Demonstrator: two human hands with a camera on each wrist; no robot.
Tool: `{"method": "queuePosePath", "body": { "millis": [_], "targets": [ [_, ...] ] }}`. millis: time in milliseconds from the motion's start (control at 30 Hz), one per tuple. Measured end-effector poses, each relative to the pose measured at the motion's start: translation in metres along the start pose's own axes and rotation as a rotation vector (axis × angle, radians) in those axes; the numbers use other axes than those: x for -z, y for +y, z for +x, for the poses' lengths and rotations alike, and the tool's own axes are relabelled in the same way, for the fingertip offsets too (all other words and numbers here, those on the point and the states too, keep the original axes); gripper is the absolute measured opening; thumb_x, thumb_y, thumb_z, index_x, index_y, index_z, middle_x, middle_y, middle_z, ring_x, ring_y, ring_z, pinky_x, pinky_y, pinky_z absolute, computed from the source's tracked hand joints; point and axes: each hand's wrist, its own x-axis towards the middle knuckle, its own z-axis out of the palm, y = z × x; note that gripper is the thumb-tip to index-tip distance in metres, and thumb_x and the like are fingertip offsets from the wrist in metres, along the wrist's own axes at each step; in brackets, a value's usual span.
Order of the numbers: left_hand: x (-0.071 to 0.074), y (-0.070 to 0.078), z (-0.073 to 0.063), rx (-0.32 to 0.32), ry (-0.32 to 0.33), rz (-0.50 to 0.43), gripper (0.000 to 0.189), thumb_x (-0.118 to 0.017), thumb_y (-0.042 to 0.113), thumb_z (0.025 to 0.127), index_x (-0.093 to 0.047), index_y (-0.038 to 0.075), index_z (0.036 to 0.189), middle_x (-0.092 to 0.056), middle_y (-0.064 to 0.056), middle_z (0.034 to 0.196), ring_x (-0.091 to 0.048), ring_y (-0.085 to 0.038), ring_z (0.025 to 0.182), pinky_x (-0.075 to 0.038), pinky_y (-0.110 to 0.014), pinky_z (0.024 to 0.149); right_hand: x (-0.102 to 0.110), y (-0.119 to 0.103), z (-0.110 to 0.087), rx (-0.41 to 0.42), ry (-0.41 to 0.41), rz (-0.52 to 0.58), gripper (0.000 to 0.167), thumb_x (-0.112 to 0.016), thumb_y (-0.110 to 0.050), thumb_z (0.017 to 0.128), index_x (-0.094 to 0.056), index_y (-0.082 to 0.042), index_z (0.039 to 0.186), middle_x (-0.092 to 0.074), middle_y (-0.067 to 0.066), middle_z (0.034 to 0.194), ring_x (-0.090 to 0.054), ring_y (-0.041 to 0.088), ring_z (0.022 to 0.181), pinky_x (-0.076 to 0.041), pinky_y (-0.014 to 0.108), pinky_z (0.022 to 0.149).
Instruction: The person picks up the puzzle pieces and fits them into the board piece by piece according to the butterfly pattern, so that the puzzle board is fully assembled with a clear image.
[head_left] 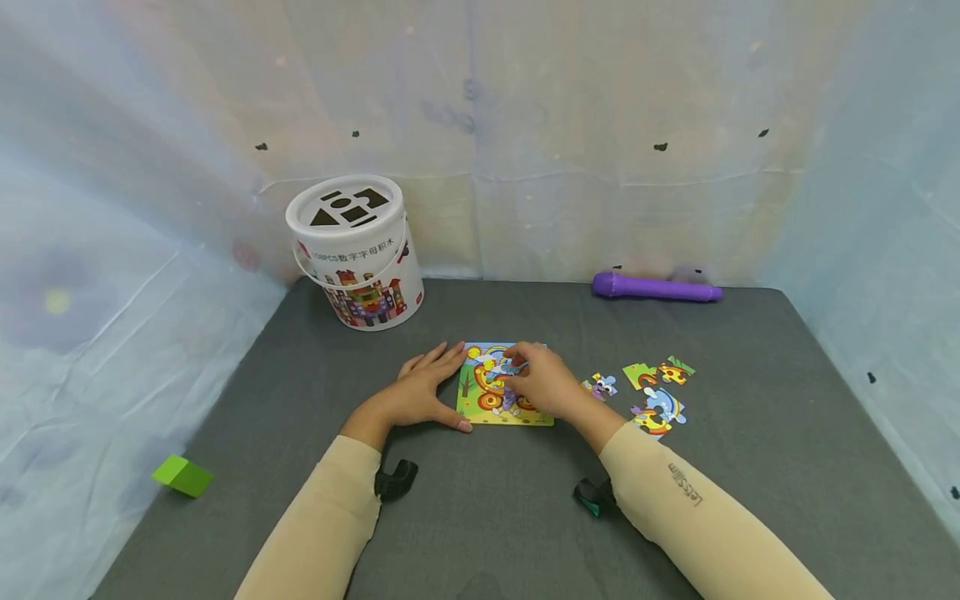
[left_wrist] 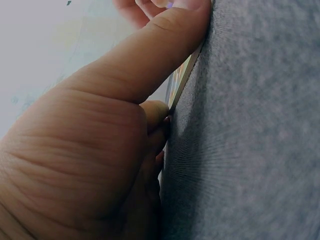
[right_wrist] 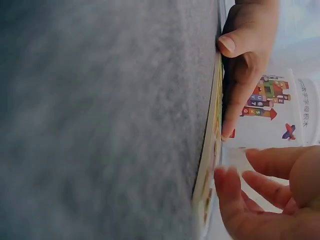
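A colourful jigsaw puzzle board [head_left: 474, 410] lies flat on the table in the head view. My left hand [head_left: 423, 392] is spread along its left side, thumb at the near corner and fingertips at the far one. Over the board's right part is my right hand [head_left: 543, 382], thumb and index finger apart above the picture. In the right wrist view a gap shows between that thumb [right_wrist: 229, 187] and the index finger [right_wrist: 267, 160], with no piece visible there. Part of the picture is hidden under the right hand. Several loose puzzle pieces [head_left: 664, 403] lie to its right.
A white lidded bucket [head_left: 367, 258] with shape holes stands at the back left. Along the back edge lies a purple stick-shaped thing [head_left: 656, 288]. A green block [head_left: 183, 476] sits at the table's left edge. Fabric walls [head_left: 570, 100] enclose the grey table [head_left: 480, 517].
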Motion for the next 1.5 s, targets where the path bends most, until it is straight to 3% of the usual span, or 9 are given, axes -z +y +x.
{"method": "queuePosePath", "body": {
  "millis": [133, 233, 300, 400, 667, 833, 1033, 1300, 1500],
  "targets": [
    [0.0, -0.001, 0.0, -0.004, 0.004, -0.008, 0.13, -0.095, 0.063, 0.077, -0.023, 0.018, 0.176, -0.012, 0.004, 0.181, 0.002, -0.025, 0.166, 0.0, -0.057, 0.127, 0.005, -0.008, -0.009, 0.166, -0.088, -0.318, 0.041, -0.073, -0.01, 0.106, -0.066, 0.002, 0.145, -0.062, 0.02, 0.144, -0.061, 0.036, 0.131, -0.05, 0.054, 0.108],
    [0.0, -0.001, 0.0, -0.006, 0.011, -0.005, 0.131, -0.095, 0.063, 0.076, -0.023, 0.019, 0.176, -0.012, 0.005, 0.181, 0.002, -0.024, 0.166, 0.0, -0.057, 0.127, 0.007, -0.012, -0.017, 0.244, -0.221, -0.552, 0.051, -0.067, -0.017, 0.11, -0.056, -0.005, 0.159, -0.047, 0.015, 0.166, -0.036, 0.039, 0.156, -0.034, 0.063, 0.12],
    [0.0, -0.001, 0.0, -0.003, 0.01, -0.001, 0.131, -0.095, 0.064, 0.076, -0.023, 0.019, 0.176, -0.011, 0.005, 0.181, 0.002, -0.024, 0.166, 0.0, -0.057, 0.127, 0.007, -0.014, -0.021, 0.22, -0.304, -0.633, 0.056, -0.061, -0.025, 0.114, -0.048, -0.012, 0.167, -0.034, 0.009, 0.175, -0.021, 0.037, 0.163, -0.026, 0.068, 0.121],
    [-0.001, -0.001, 0.001, -0.007, 0.005, 0.002, 0.131, -0.094, 0.065, 0.076, -0.022, 0.019, 0.176, -0.011, 0.005, 0.181, 0.002, -0.024, 0.166, 0.0, -0.058, 0.127, 0.004, -0.014, -0.022, 0.182, -0.349, -0.686, 0.059, -0.054, -0.037, 0.117, -0.042, -0.016, 0.171, -0.028, 0.005, 0.178, -0.014, 0.036, 0.164, -0.02, 0.07, 0.122],
    [0.001, -0.003, 0.001, -0.021, 0.013, 0.019, 0.13, -0.093, 0.066, 0.078, -0.022, 0.018, 0.176, -0.01, 0.004, 0.181, 0.002, -0.026, 0.166, -0.001, -0.059, 0.127, -0.011, -0.024, -0.014, 0.127, -0.323, -0.647, 0.081, -0.047, -0.066, 0.111, -0.037, -0.015, 0.172, -0.023, 0.005, 0.179, -0.013, 0.034, 0.164, -0.013, 0.07, 0.124],
    [0.001, -0.004, 0.0, -0.029, 0.002, 0.009, 0.13, -0.093, 0.065, 0.078, -0.022, 0.018, 0.176, -0.01, 0.004, 0.181, 0.002, -0.025, 0.166, 0.0, -0.06, 0.126, -0.022, -0.033, -0.007, 0.086, -0.311, -0.645, 0.081, -0.042, -0.067, 0.112, -0.035, -0.014, 0.173, -0.021, 0.005, 0.179, -0.013, 0.033, 0.164, -0.012, 0.07, 0.124],
    [-0.001, -0.005, 0.001, -0.031, -0.004, 0.001, 0.13, -0.093, 0.065, 0.078, -0.021, 0.02, 0.176, -0.01, 0.005, 0.181, 0.003, -0.025, 0.166, 0.0, -0.06, 0.126, -0.035, -0.026, 0.007, 0.066, -0.287, -0.652, 0.086, -0.036, -0.072, 0.111, -0.035, -0.012, 0.173, -0.022, 0.006, 0.179, -0.015, 0.035, 0.164, -0.014, 0.073, 0.122],
    [-0.002, -0.005, 0.001, -0.032, -0.003, 0.002, 0.129, -0.093, 0.066, 0.078, -0.021, 0.02, 0.176, -0.01, 0.005, 0.181, 0.003, -0.024, 0.166, 0.0, -0.059, 0.127, -0.029, -0.039, 0.008, 0.019, -0.326, -0.649, 0.084, -0.036, -0.07, 0.112, -0.029, -0.015, 0.175, -0.018, 0.004, 0.18, -0.01, 0.035, 0.165, -0.013, 0.072, 0.123],
    [-0.003, -0.003, 0.0, -0.022, -0.007, -0.013, 0.13, -0.093, 0.065, 0.078, -0.021, 0.021, 0.176, -0.011, 0.006, 0.181, 0.003, -0.023, 0.166, 0.001, -0.059, 0.127, -0.024, -0.026, 0.01, 0.088, -0.267, -0.461, 0.082, -0.041, -0.068, 0.112, -0.032, -0.016, 0.174, -0.019, 0.009, 0.179, -0.009, 0.038, 0.164, -0.01, 0.075, 0.121]
  ]
}}
